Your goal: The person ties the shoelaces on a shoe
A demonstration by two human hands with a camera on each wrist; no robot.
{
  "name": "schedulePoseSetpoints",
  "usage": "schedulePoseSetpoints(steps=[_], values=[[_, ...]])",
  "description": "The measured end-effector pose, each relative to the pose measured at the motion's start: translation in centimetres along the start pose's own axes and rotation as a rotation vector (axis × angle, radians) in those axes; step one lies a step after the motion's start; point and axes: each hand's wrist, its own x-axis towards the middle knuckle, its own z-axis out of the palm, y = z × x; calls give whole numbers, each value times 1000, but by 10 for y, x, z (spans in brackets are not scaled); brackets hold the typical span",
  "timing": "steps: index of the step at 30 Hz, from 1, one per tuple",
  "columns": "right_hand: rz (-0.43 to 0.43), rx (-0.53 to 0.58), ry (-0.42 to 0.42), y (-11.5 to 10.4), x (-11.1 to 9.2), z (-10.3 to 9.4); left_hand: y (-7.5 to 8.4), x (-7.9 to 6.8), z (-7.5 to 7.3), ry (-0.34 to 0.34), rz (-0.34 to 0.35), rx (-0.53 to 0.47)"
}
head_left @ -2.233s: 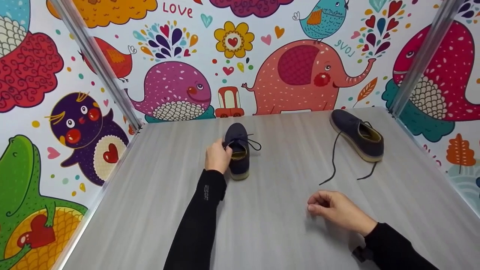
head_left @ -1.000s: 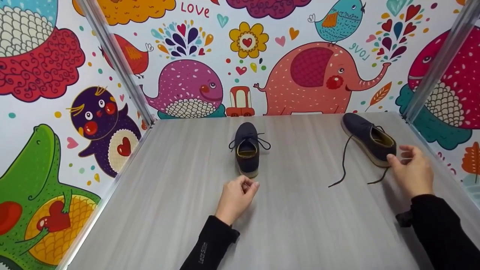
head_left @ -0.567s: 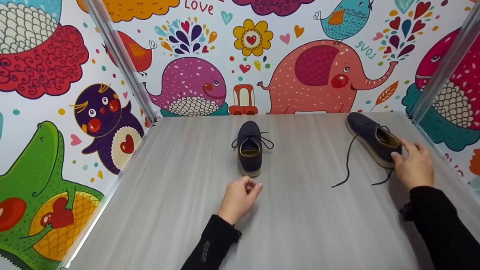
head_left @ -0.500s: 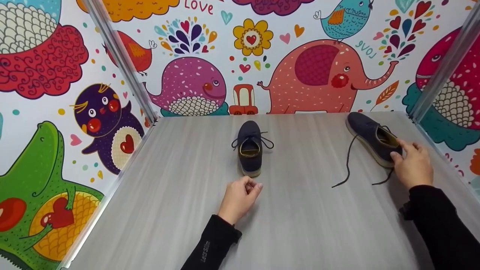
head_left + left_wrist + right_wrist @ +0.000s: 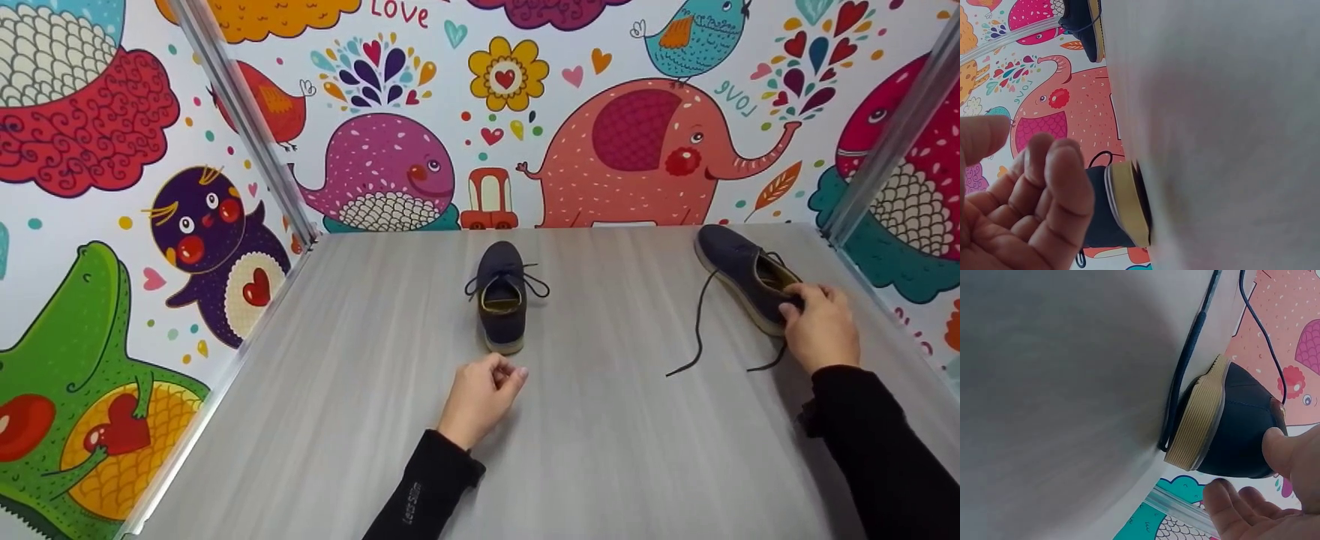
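Matt shoe, ribbed rubbery sole, smooth wood-grain tabletop

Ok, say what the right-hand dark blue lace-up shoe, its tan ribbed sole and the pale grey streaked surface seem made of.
Dark blue lace-up shoe: probably leather or imitation, judging by its smooth, low-shine skin.
Tan ribbed sole: likely matt rubber, given the even parallel ridges.
Pale grey streaked surface: perhaps satin wood-effect laminate, from its straight grain-like streaks.
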Motion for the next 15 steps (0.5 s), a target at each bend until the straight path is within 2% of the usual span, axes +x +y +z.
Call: schedulePoseSetpoints(steps=[15], values=[[-41,10,22,-8,-10,9,0,0,0,-6,-2,-5]])
